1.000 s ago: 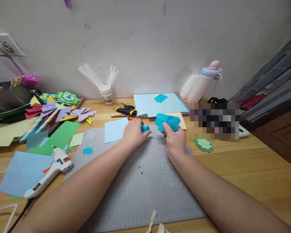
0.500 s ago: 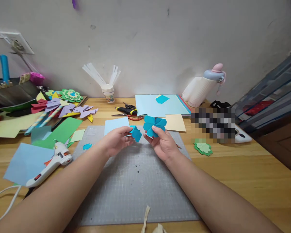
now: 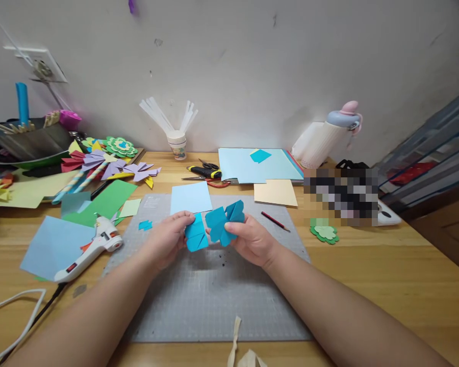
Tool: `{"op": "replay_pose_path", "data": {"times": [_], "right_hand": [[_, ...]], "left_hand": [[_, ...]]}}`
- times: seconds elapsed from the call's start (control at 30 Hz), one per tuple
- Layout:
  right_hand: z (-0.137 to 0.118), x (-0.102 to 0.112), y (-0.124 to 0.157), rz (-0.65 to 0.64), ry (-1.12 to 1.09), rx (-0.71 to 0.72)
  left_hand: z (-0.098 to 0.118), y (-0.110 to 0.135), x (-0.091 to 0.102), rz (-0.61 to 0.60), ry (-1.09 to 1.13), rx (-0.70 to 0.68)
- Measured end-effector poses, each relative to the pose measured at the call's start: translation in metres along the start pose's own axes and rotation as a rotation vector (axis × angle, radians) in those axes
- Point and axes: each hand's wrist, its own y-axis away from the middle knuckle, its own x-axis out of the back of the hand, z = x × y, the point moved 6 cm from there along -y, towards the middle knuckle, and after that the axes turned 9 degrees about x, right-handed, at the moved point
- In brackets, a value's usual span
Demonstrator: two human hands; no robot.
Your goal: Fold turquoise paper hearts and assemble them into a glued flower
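Above the grey cutting mat [image 3: 214,300], my left hand [image 3: 170,237] pinches a small folded piece of blue paper [image 3: 196,235] that shows creases. My right hand [image 3: 252,239] grips a creased blue paper flower [image 3: 222,224], thumb on its front. The two blue pieces are side by side, their edges very close; I cannot tell whether they touch. Small blue paper scraps [image 3: 145,225] lie on the mat left of my hands. Behind them is a light blue paper square [image 3: 191,197]. A dark red pencil [image 3: 275,221] rests to the right.
On the left lie a white glue gun [image 3: 92,247] with its cord and coloured paper sheets. Scissors and yellow-black pliers [image 3: 202,172], a paper cup [image 3: 176,145] of white strips and a paper stack [image 3: 237,163] stand at the back. A bottle [image 3: 329,137] and green paper flower [image 3: 325,232] are right.
Both hands have moved lower and a little left. The blue folded piece and the flower have turned, showing flatter faces. The pencil has come into fuller view as the camera shifted.
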Motion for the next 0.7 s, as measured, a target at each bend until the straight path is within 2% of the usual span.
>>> {"op": "replay_pose_path", "data": {"times": [0.1,0.23,0.33,0.43,0.57,0.63,0.7], "right_hand": [[0.001,-0.008,0.002,-0.045,0.086,0.005],[0.0,-0.022,0.007,-0.104,0.279,0.056],[-0.011,-0.036,0.011,-0.206,0.599,0.335],[-0.021,-0.042,0.016,-0.238,0.73,0.583],[-0.031,-0.04,0.019,-0.182,0.819,0.725],[-0.035,-0.039,0.019,-0.158,0.839,0.753],[-0.037,-0.038,0.019,-0.147,0.847,0.77]], "left_hand": [[-0.002,0.001,0.003,0.089,-0.034,-0.068],[0.001,0.007,0.0,0.114,-0.078,-0.174],[0.006,0.013,-0.002,0.123,-0.092,-0.238],[0.016,0.021,-0.001,0.139,-0.127,-0.355],[0.032,0.029,-0.006,0.1,-0.361,-0.566],[0.033,0.028,-0.007,0.074,-0.386,-0.546],[0.028,0.024,-0.006,0.043,-0.296,-0.441]]}}
